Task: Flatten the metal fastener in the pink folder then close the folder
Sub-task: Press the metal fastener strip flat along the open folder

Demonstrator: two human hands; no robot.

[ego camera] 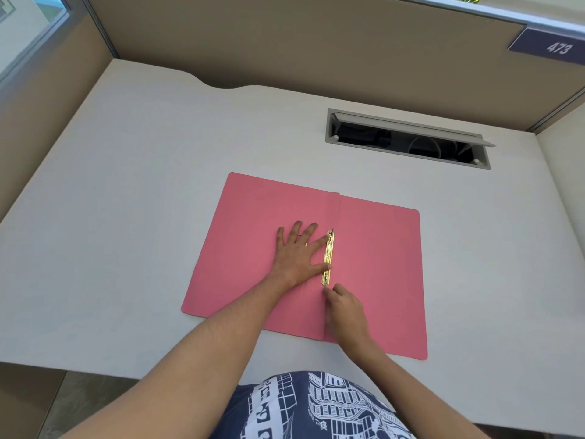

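On open pink folder (380, 264) | left hand (296, 258) fingers wide beside metal fastener (327, 261) | right hand (346, 312) fingers narrow below it

I see pink folder (376, 264), gold-yellow metal fastener (328, 259) along its fold. Desk (142, 201) off-white. Partition wall (285, 42) tan. Sign (549, 45) dark purple, pale digits. My shirt (316, 407) navy, white line print.

The left hand (296, 258) is covering part of the pink folder (380, 264) and the left edge of the metal fastener (328, 258); the right hand (346, 312) is hiding the fastener's near tip, its fingers (327, 291) curling out of sight. The frame is cutting off the bench (126, 217) and both forearms
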